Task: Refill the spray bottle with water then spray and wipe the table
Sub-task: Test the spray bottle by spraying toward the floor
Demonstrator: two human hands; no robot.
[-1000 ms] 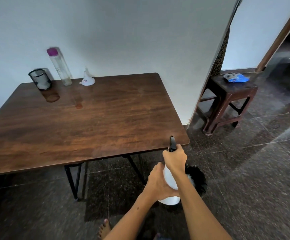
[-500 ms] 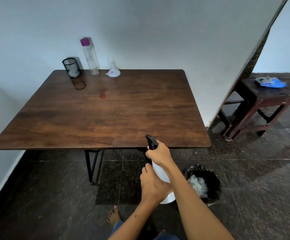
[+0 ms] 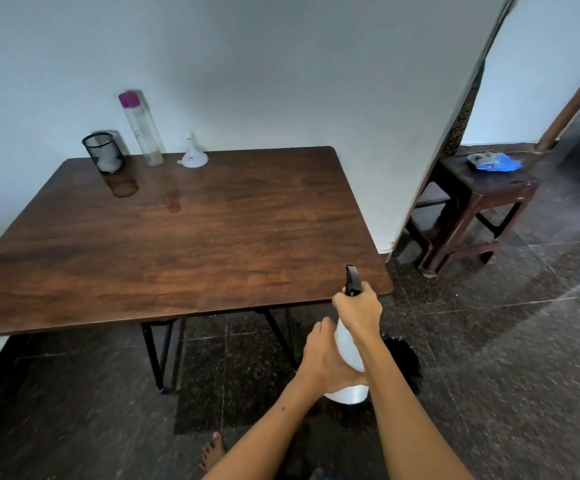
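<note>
White plastic spray bottle (image 3: 345, 344) with black nozzle, held upright in front of the near right corner of the wooden table (image 3: 184, 237), over the dark tiled floor. Right hand (image 3: 359, 311) clenched round the neck under the nozzle; left hand (image 3: 323, 358) wrapped round the body. At the table's far edge: clear bottle (image 3: 142, 129) with purple cap, mesh cup (image 3: 103, 151), white funnel (image 3: 193, 154). Dark bin (image 3: 404, 363) behind the forearm. Farther right, wooden stool (image 3: 482, 206) bearing blue packet (image 3: 494, 162).

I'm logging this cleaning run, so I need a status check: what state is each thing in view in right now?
spray bottle: upright, black head on, held off the table
left hand: grips the bottle's body
right hand: grips the bottle's neck
clear bottle: upright, purple cap on
funnel: spout up
mesh cup: upright
table: no spray visible
</note>
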